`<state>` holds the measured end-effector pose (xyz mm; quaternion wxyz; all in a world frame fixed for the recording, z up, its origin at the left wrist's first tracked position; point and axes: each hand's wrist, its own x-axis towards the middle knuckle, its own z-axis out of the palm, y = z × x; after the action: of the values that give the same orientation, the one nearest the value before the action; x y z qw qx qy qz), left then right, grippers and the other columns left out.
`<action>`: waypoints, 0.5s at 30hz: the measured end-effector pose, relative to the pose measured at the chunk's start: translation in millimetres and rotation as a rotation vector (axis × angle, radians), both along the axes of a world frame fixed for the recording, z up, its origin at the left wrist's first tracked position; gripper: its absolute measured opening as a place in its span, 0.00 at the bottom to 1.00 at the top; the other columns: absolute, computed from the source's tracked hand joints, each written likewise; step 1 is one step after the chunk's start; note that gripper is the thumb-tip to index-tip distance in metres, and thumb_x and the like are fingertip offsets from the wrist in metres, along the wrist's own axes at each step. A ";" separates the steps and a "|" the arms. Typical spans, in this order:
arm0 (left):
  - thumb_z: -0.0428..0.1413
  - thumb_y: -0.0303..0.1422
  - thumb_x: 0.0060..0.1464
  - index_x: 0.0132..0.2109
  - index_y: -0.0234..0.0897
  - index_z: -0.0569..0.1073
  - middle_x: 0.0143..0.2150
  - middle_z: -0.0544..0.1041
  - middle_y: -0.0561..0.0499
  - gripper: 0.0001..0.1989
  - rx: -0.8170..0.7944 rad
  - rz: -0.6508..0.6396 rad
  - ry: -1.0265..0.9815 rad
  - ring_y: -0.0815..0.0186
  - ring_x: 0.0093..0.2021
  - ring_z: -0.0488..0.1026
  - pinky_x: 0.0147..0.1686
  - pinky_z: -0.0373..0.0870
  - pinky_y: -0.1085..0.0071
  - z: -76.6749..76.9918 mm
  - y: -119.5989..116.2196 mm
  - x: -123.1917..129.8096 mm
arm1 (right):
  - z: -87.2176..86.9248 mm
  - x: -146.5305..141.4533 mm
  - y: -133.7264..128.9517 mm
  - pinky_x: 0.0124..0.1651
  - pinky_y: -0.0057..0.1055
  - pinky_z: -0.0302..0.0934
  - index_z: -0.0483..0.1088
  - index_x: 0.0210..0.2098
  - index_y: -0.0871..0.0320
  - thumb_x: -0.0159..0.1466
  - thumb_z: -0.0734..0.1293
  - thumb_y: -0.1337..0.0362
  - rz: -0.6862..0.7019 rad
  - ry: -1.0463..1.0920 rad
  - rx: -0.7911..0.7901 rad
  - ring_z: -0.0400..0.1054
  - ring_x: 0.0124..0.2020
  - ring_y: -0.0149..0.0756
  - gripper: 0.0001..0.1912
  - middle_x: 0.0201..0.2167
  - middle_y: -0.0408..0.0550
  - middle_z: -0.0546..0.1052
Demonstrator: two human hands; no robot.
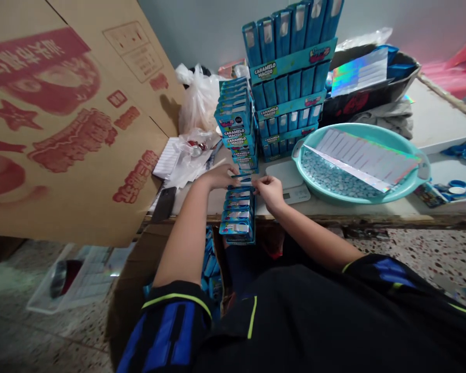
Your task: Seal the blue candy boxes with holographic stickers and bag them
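A row of small blue candy boxes [237,215] runs toward me over the table's front edge. At its far end my left hand [222,177] pinches the left side of a blue packet [241,180]. On the packet's right side rests my right hand [270,190], its fingers curled together at the corner. Just behind my hands rises a stack of blue display boxes [238,134], and to its right stands a taller stack of displays [291,67] filled with upright blue packets.
A turquoise basin [334,194] of light blue candies holds printed sheets [367,158], right of a white scale [297,195]. A large cardboard box [70,129] stands left. Plastic bags [202,98], a dark phone [164,203] and a black box [373,101] are also about.
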<state>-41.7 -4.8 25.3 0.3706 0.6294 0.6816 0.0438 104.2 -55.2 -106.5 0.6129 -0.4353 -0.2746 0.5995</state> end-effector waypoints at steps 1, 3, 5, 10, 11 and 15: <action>0.73 0.30 0.34 0.39 0.38 0.74 0.27 0.75 0.53 0.23 -0.002 0.004 0.007 0.62 0.30 0.74 0.32 0.69 0.70 -2.3 1.5 -0.8 | -2.5 -2.1 1.0 0.24 0.28 0.58 0.65 0.25 0.56 0.50 0.74 0.58 0.007 -0.001 -0.007 0.67 0.19 0.32 0.15 0.18 0.40 0.70; 0.73 0.30 0.33 0.39 0.37 0.74 0.27 0.76 0.52 0.23 0.009 0.012 0.036 0.60 0.30 0.75 0.32 0.71 0.69 -6.3 3.3 -2.9 | -6.9 -6.4 3.4 0.25 0.28 0.59 0.63 0.30 0.55 0.51 0.74 0.58 0.009 -0.006 -0.026 0.66 0.19 0.32 0.15 0.18 0.36 0.67; 0.74 0.30 0.31 0.38 0.36 0.73 0.27 0.76 0.52 0.25 0.025 0.024 0.076 0.59 0.29 0.76 0.31 0.72 0.67 -9.3 4.2 -6.2 | -12.1 -11.2 4.0 0.26 0.27 0.59 0.61 0.35 0.54 0.53 0.72 0.59 -0.003 -0.026 -0.050 0.64 0.19 0.31 0.17 0.18 0.32 0.64; 0.76 0.31 0.29 0.42 0.35 0.73 0.28 0.74 0.53 0.31 0.074 0.174 -0.153 0.62 0.28 0.75 0.31 0.73 0.68 -19.3 0.3 -24.0 | -26.6 -16.6 -13.3 0.36 0.32 0.66 0.65 0.38 0.56 0.56 0.68 0.62 -0.002 -0.166 -0.080 0.66 0.28 0.36 0.11 0.24 0.38 0.66; 0.75 0.32 0.31 0.44 0.35 0.73 0.29 0.74 0.53 0.31 0.088 0.213 -0.237 0.63 0.29 0.75 0.32 0.73 0.68 -22.8 -3.7 -28.8 | -27.4 -15.5 -17.5 0.42 0.34 0.68 0.67 0.39 0.56 0.57 0.68 0.63 0.007 -0.191 -0.060 0.68 0.32 0.38 0.11 0.27 0.41 0.68; 0.65 0.46 0.50 0.57 0.37 0.69 0.43 0.77 0.46 0.31 0.198 0.339 -0.451 0.63 0.41 0.78 0.41 0.75 0.68 -48.1 -42.6 -43.1 | -19.6 -8.5 -16.0 0.65 0.41 0.60 0.69 0.57 0.58 0.65 0.63 0.56 -0.032 -0.323 0.164 0.67 0.57 0.45 0.23 0.55 0.58 0.68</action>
<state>-84.8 -47.4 -22.7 0.4369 0.5142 0.6696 0.3103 95.7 -71.2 -126.1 0.6038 -0.4789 -0.4102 0.4877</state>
